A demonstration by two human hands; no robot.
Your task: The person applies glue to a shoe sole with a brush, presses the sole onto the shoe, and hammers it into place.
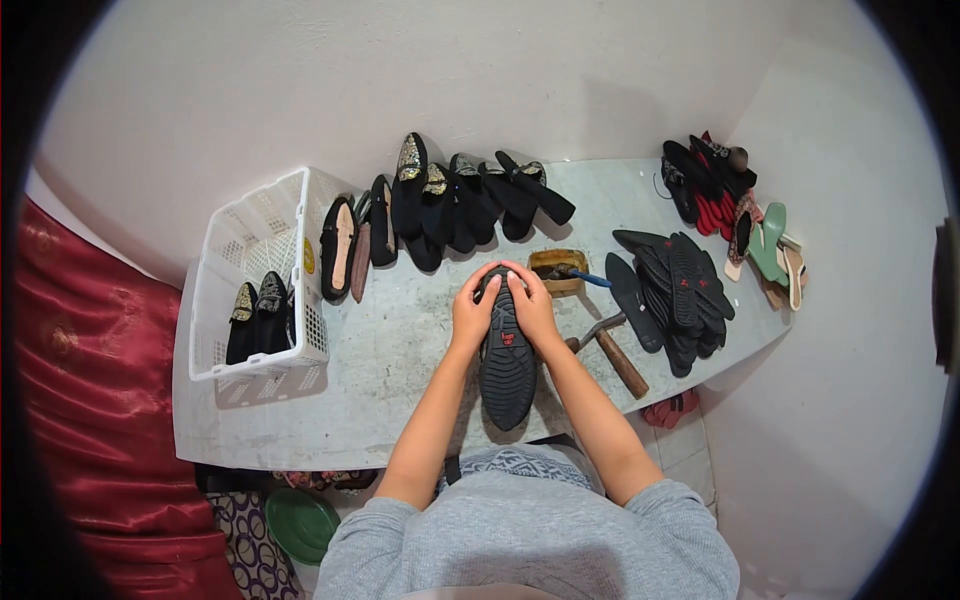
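A black shoe (506,365) lies sole-up on the grey worktable (390,350), its ribbed sole bearing a small red mark. My left hand (474,307) grips the toe end from the left. My right hand (531,303) grips it from the right, fingers pressing along the sole's edge. The heel end points toward my body.
A white plastic basket (262,280) at left holds a pair of black shoes (256,318). A row of black flats (440,205) lines the wall. A hammer (612,352), a glue tin with brush (560,270), a pile of black soles (675,295) and mixed uppers (730,205) lie at right.
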